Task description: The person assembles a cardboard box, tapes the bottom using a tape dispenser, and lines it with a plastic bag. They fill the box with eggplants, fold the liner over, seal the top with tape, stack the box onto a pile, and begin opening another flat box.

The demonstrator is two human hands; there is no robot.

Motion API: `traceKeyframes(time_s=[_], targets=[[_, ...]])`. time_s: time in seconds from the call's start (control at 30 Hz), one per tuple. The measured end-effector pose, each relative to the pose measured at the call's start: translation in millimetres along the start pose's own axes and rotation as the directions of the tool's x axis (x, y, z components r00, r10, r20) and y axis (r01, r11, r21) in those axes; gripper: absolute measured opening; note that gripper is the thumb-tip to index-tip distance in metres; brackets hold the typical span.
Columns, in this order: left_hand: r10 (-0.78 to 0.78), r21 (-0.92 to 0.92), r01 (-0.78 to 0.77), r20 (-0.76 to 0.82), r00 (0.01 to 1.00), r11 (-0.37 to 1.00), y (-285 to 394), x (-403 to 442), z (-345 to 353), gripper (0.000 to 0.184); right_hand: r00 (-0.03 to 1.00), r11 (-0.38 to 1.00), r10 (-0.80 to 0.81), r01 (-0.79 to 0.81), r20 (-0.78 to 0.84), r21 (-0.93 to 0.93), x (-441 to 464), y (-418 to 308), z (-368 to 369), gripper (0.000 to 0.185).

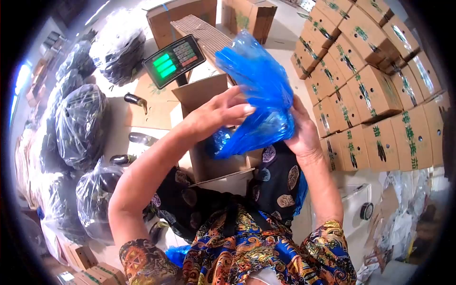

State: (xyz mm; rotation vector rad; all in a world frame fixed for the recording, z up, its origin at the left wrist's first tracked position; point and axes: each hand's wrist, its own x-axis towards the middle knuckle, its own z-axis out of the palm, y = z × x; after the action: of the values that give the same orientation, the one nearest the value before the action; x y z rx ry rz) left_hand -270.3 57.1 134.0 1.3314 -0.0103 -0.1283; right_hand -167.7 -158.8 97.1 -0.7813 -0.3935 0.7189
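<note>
A crumpled blue plastic bag (266, 90) is held up in front of me, over an open cardboard box (209, 92). My right hand (304, 130) grips the bag from its right side, with the fingers partly hidden behind the film. At the bag's left edge is my left hand (221, 114), its fingers apart and the fingertips against or just in front of the plastic. The box stands between my knees, and the bag covers much of its inside. Behind the box a scale display (174, 61) glows with green digits.
Clear bags of dark eggplants (81, 126) line the left side. Loose eggplants (136, 100) lie on the floor nearby. Printed cartons (373, 92) are stacked high on the right. More cardboard boxes (249, 21) stand at the back. Plastic scraps (401, 204) lie at lower right.
</note>
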Motion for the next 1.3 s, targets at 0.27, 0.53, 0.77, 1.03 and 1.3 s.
traceKeyframes(time_s=[0.27, 0.53, 0.77, 1.03, 1.3], targets=[[0.374, 0.082, -0.365, -0.242, 0.895, 0.927, 14.4, 23.0, 10.1, 0.026, 0.970, 0.348, 0.118, 0.160, 0.212, -0.924, -25.4, 28.0, 13.4, 0.026], [0.515, 0.472, -0.405, -0.126, 0.848, 0.783, -2.2, 14.0, 6.0, 0.022, 0.998, 0.928, 0.022, -0.044, -0.064, -0.371, -7.8, -32.2, 45.4, 0.049], [0.741, 0.817, -0.258, -0.274, 0.613, 0.515, -6.8, -1.4, 17.5, 0.059, 0.999, 0.900, 0.047, -0.054, -0.026, -0.432, 11.9, -19.3, 55.0, 0.025], [-0.036, -0.117, -0.025, -0.492, 0.870, 0.993, -21.1, -38.4, 52.7, 0.040, 0.993, 0.889, 0.063, -0.101, -0.099, -0.446, -6.5, 33.9, 50.8, 0.012], [-0.076, -0.552, -0.241, -0.490, 0.868, 0.798, -50.4, -34.7, 24.8, 0.010, 0.985, 0.990, 0.098, -0.111, -0.141, -0.084, -37.7, 41.4, 30.8, 0.023]])
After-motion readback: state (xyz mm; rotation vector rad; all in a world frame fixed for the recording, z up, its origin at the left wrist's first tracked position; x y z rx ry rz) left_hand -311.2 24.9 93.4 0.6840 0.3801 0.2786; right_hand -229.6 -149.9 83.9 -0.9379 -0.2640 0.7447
